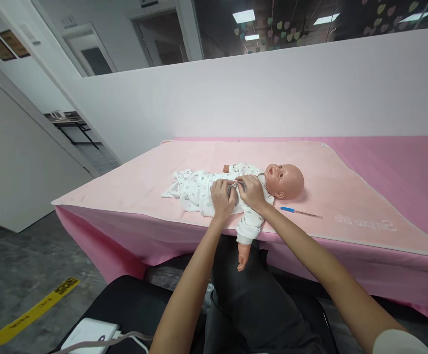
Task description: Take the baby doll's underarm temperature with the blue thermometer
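Observation:
A baby doll [286,179] lies on its back on a pink mat, its head to the right and one arm hanging over the table edge. It wears a white patterned baby outfit [195,189]. At the doll's chest, my left hand [222,197] pinches the front of the outfit. Close beside it, my right hand [251,191] also has its fingers closed on the cloth, the fingertips of both hands nearly meeting. The small fastening between them is too tiny to make out. A thermometer with a blue end [301,213] lies near the doll's head.
The pink mat [361,196] covers much of a table with a darker pink cloth [413,167]. A white wall [273,98] stands behind it. Below left, a white device with a cable [92,334] rests on a black chair [129,295]. Yellow tape [33,312] marks the floor.

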Motion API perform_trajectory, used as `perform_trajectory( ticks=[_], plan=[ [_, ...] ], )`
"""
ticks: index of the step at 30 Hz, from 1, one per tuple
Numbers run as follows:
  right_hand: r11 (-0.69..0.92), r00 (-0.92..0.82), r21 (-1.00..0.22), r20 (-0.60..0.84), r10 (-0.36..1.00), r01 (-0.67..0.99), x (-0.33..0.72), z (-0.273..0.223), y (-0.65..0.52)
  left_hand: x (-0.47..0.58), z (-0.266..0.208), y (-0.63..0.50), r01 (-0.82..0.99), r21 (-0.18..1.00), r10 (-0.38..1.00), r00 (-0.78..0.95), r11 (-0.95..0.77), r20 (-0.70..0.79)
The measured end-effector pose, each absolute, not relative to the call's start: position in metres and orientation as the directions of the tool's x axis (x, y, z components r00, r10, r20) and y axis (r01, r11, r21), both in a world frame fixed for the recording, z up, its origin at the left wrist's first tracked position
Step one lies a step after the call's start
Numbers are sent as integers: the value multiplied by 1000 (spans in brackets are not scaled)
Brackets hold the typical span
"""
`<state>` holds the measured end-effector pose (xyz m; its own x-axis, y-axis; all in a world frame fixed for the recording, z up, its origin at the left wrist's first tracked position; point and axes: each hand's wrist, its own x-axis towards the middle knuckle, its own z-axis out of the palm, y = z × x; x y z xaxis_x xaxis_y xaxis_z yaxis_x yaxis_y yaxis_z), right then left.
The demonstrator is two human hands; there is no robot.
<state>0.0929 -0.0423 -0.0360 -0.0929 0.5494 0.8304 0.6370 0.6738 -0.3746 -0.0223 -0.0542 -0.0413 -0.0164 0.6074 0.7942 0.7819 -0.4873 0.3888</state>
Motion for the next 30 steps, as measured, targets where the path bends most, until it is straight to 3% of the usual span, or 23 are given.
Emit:
perform_trajectory(
  ticks=[17, 30],
  plan=[
    [667, -105, -374, 821, 562, 644, 94, -33, -48, -24, -37, -58, 740, 476, 658, -60, -476, 751],
    [687, -182, -272, 840, 511, 674, 95, -30, -51, -25, -39, -56, 752, 479, 675, -62, -453, 736]
  ],
)
